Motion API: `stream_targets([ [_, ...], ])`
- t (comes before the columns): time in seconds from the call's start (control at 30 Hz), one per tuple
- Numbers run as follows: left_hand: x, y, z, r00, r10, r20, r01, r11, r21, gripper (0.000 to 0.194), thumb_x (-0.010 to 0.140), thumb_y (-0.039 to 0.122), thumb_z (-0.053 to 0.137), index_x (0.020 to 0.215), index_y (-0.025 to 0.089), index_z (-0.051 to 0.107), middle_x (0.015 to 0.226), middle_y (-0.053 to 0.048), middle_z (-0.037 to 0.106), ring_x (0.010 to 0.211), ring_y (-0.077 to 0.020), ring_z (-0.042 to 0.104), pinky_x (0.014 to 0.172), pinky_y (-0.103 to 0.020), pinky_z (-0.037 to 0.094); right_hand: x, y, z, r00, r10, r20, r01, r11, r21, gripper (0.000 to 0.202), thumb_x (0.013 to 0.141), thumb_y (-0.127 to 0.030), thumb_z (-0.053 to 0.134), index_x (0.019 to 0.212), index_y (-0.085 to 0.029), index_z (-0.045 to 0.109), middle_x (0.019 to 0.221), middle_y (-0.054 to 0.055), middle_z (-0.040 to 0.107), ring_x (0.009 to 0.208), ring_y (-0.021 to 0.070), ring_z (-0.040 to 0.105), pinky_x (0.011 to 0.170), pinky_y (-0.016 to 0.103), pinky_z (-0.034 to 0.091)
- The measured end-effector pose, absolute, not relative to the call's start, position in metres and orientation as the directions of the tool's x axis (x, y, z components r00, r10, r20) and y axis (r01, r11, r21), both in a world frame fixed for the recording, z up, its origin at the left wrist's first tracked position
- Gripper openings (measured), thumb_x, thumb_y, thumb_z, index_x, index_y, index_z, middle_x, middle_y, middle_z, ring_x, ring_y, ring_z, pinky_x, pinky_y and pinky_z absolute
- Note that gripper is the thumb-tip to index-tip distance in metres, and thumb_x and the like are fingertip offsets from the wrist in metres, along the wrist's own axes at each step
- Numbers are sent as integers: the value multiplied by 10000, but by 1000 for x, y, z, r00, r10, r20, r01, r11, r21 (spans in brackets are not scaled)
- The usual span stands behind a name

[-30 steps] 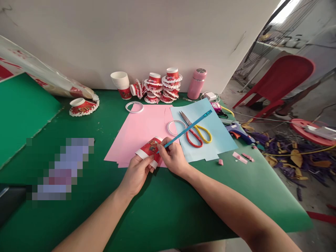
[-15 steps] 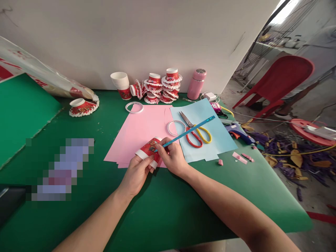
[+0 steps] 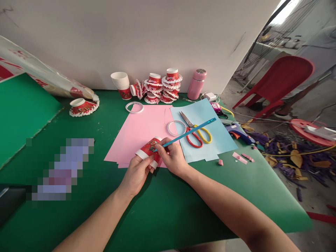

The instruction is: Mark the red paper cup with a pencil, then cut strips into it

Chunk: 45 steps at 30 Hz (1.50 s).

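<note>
My left hand (image 3: 136, 175) grips a red patterned paper cup (image 3: 147, 149) with a white rim, tilted on its side over the pink sheets (image 3: 147, 122). A long blue pencil (image 3: 194, 129) is held in my right hand (image 3: 173, 155), its lower tip at the cup's printed side. The pencil's far end points up and right, above scissors (image 3: 194, 131) with one red and one yellow handle. The scissors lie on light blue paper (image 3: 217, 136). One white ring (image 3: 176, 128) lies across the pink and blue paper, another (image 3: 134, 107) at the pink paper's top edge.
Along the wall stand stacked cups (image 3: 121, 85), fringed red cups (image 3: 170, 87) and a pink bottle (image 3: 196, 84). Another fringed cup (image 3: 82, 107) sits at the left. A blue glue gun (image 3: 240, 133) and pink scraps (image 3: 240, 158) lie at the right. Beyond is a red chair (image 3: 283, 80).
The far end of the pencil has dipped slightly. Both hands and the cup are almost where they were.
</note>
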<state>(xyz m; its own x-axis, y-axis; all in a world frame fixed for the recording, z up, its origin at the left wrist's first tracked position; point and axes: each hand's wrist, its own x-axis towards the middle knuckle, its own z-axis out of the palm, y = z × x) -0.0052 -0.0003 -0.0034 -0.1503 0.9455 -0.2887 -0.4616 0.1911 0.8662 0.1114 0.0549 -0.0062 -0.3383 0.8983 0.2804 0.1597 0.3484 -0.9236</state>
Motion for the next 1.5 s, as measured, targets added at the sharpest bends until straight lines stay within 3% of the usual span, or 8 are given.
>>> stream_targets([
  [0.27,-5,0,-5,-148,946,-288,-464,191,865,353,673,226,722,1020,164,686,636,8,560,561,-106,444,500,-235,358,112,56,-8,-346,898,271,207,355,-912,202,857,-336,482,703,-214,438,437,-73,397,377,92,382,393,214,273],
  [0.63,-5,1,-5,-161,941,-297,-479,189,857,201,639,218,735,817,144,681,626,-1,564,538,-96,433,483,-237,338,113,55,-8,-336,901,275,199,354,-914,220,868,-357,491,707,-209,467,456,-64,414,401,104,405,413,218,303],
  [0.9,-4,1,-3,-155,945,-288,-475,184,860,380,659,218,726,1031,153,685,650,-1,585,536,-96,432,480,-232,343,112,55,-7,-333,905,266,204,344,-916,200,860,-333,493,705,-214,453,465,-57,435,410,103,419,416,217,316],
  [1.1,-5,0,-4,-147,946,-289,-478,188,858,413,668,210,719,1077,161,679,628,4,574,559,-108,460,491,-230,349,114,56,-8,-340,890,303,207,386,-899,209,859,-304,459,674,-227,401,459,-65,422,398,97,394,406,217,308],
  [1.5,-5,1,-4,-148,947,-285,-466,187,865,279,661,246,733,922,155,693,664,-7,575,553,-97,432,490,-232,348,112,55,-8,-325,902,285,189,357,-915,221,860,-359,483,699,-210,459,462,-61,414,401,101,395,411,221,295],
])
